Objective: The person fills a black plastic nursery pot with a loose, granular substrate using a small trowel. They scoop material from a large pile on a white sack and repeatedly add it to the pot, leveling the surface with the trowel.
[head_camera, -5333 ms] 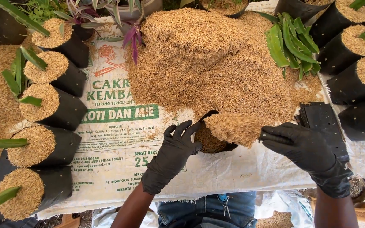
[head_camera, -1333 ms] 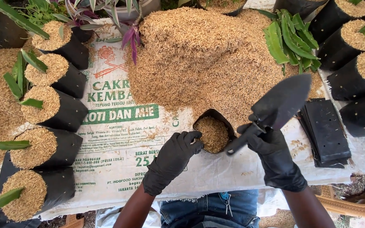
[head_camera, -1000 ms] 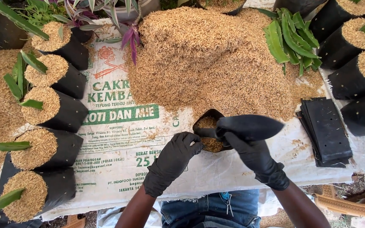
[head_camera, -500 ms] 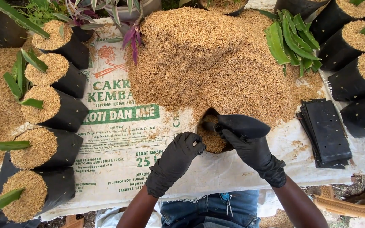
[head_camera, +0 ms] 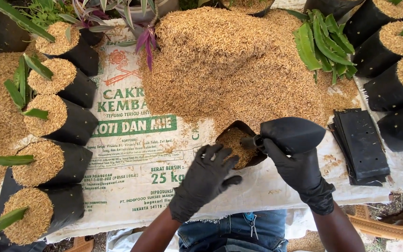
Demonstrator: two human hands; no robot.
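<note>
- The small black plastic grow bag [head_camera: 237, 143], soft-walled and partly filled with dry tan rice husks, is stood at the near foot of the large loose husk heap [head_camera: 232, 60], on a white woven printed sack [head_camera: 131, 172].
- The bag's near rim is touched by the left hand [head_camera: 206, 179], black-gloved, fingers spread.
- A smooth black pointed scoop [head_camera: 291, 134] is gripped at its handle by the gloved right hand [head_camera: 295, 168], just right of the bag.
- Flat perforated black empty bags [head_camera: 361, 142] are stacked further right of the heap.
- Filled black bags [head_camera: 54, 126] with green leaf cuttings are lined left of the heap.
</note>
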